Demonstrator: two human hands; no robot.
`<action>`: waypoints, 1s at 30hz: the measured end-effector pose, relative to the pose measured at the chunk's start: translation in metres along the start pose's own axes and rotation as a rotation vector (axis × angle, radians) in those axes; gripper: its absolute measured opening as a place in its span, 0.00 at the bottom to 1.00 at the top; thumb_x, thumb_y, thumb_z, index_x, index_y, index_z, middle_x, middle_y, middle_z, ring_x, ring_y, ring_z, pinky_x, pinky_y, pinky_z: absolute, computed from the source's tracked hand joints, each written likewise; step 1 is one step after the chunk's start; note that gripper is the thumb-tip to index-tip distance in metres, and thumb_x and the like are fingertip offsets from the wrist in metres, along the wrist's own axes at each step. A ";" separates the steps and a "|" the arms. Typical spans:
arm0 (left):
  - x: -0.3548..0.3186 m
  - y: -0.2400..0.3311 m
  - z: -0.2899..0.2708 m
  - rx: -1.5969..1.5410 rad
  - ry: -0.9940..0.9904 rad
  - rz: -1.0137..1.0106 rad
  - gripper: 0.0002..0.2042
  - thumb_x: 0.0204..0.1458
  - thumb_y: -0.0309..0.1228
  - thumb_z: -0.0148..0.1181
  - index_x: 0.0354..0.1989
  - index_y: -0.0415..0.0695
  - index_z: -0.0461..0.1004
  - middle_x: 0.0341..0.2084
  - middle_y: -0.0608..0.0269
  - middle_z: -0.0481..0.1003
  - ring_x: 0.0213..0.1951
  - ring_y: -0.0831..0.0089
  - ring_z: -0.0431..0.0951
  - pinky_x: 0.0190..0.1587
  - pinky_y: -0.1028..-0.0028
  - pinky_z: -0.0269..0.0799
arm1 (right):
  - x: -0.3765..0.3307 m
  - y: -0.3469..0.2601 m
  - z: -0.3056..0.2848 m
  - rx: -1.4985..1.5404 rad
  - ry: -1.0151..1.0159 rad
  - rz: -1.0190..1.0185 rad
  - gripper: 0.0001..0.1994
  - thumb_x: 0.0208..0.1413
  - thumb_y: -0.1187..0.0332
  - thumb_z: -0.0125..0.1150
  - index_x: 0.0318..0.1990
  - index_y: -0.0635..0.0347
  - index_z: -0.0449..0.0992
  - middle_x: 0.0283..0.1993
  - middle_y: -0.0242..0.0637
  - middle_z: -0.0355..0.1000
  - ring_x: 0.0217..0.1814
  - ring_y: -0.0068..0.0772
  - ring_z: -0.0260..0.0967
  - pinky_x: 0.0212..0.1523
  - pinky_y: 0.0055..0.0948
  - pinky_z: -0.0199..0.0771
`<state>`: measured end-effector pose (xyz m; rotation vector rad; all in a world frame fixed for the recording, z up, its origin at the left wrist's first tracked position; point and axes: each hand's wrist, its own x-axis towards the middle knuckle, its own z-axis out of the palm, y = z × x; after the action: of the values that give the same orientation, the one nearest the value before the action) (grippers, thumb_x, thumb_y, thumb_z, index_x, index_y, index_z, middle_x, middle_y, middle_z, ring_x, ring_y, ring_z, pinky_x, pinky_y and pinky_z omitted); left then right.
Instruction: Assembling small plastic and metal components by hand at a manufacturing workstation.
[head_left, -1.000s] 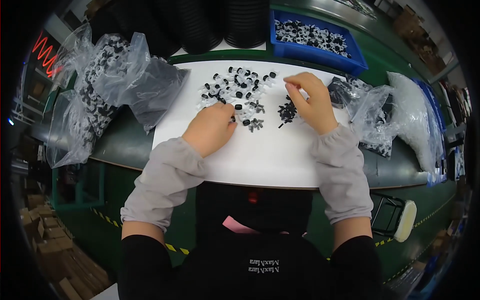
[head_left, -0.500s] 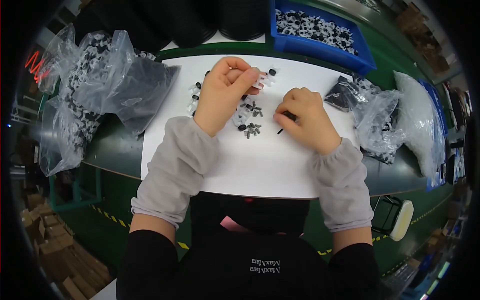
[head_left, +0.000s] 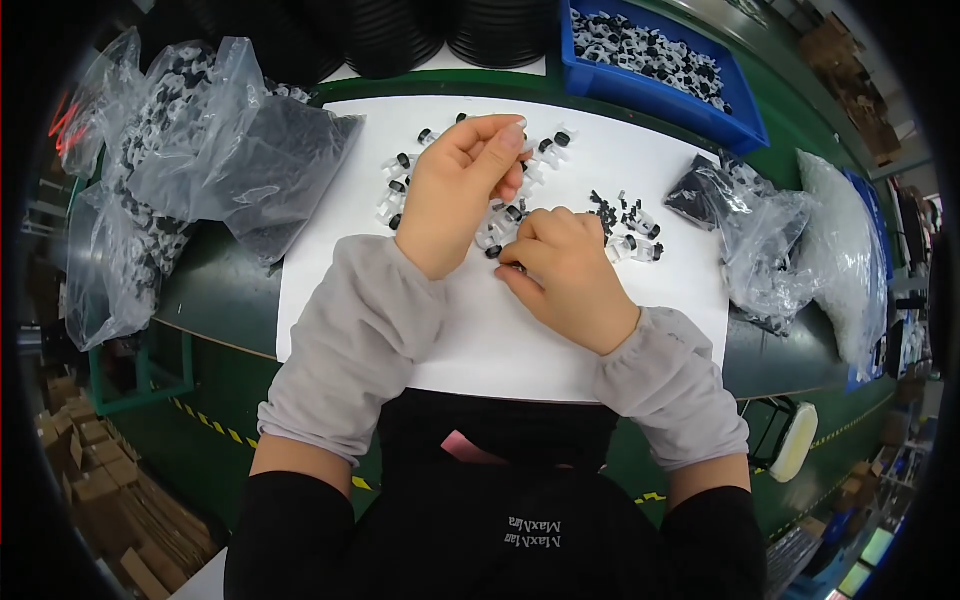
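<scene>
My left hand [head_left: 462, 190] is raised over the white sheet [head_left: 460, 350], thumb and forefinger pinched on a small white plastic part [head_left: 525, 145], mostly covered by the fingers. Lower and to the right, my right hand [head_left: 572, 268] reaches down to the sheet with fingers curled together; what they hold, if anything, is hidden. Several white plastic parts with black knobs [head_left: 395, 205] lie around my left hand, some partly behind it. Beyond my right hand are a cluster of tiny black pieces [head_left: 604, 210] and a few more white-and-black parts [head_left: 622, 247].
A blue bin [head_left: 665, 100] full of white-and-black parts stands at the back right. Clear plastic bags of parts lie at the left [head_left: 170, 160] and right [head_left: 765, 235], beside a bag of whitish pieces [head_left: 840, 260]. Stacked black round items [head_left: 500, 35] stand at the back.
My right hand has moved left and nearer to me, now over where small grey pieces lay, uncovering black pieces and parts on the right. My left hand stays pinched in nearly the same place.
</scene>
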<state>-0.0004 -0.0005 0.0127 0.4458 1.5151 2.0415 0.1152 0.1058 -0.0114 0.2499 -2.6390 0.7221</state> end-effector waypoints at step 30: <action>-0.012 -0.009 0.004 -0.341 -0.527 -0.239 0.12 0.61 0.34 0.49 0.47 0.40 0.66 0.35 0.65 0.72 0.35 0.79 0.73 0.42 0.75 0.73 | -0.002 0.013 -0.037 0.404 0.508 0.042 0.09 0.44 0.84 0.61 0.34 0.62 0.75 0.39 0.38 0.67 0.40 0.30 0.66 0.42 0.25 0.66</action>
<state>0.0134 -0.0022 0.0061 0.5767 0.8460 1.7632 0.1253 0.1360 0.0109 0.1003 -2.0112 1.1589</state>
